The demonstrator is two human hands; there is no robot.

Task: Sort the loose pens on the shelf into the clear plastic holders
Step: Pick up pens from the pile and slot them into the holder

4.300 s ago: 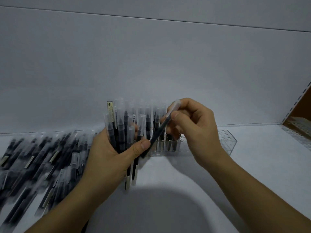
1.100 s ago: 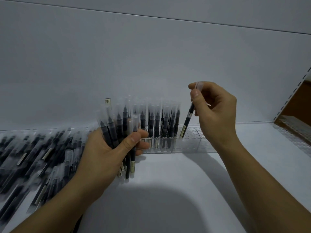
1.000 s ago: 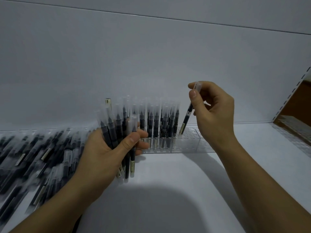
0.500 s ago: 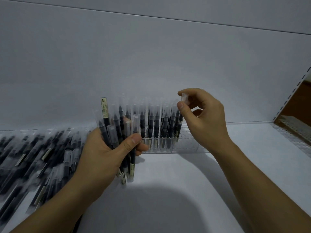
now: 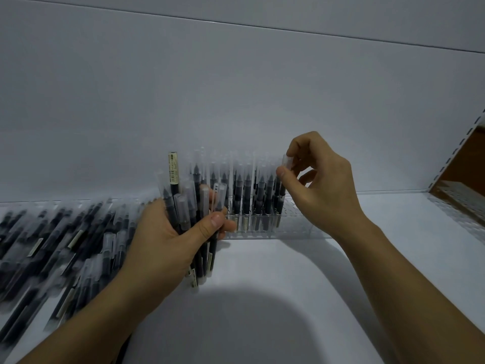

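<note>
My left hand [image 5: 168, 240] grips a bundle of black pens with frosted caps [image 5: 189, 206], held upright above the shelf. A clear plastic holder [image 5: 296, 227] stands against the back wall with several pens upright in its left slots. My right hand [image 5: 320, 187] pinches the cap end of one pen [image 5: 284, 174] between thumb and forefinger; that pen stands in a slot at the right end of the filled row. The holder's right part shows vacant slots.
A big heap of loose black pens [image 5: 57, 245] lies on the white shelf [image 5: 262, 298] at the left. Another clear holder [image 5: 462, 203] sits at the far right beside a perforated shelf upright [image 5: 456, 151]. The white back wall rises close behind.
My right hand lowered its pen from above the holder down into a slot and still pinches the cap. The left hand's bundle shifted slightly.
</note>
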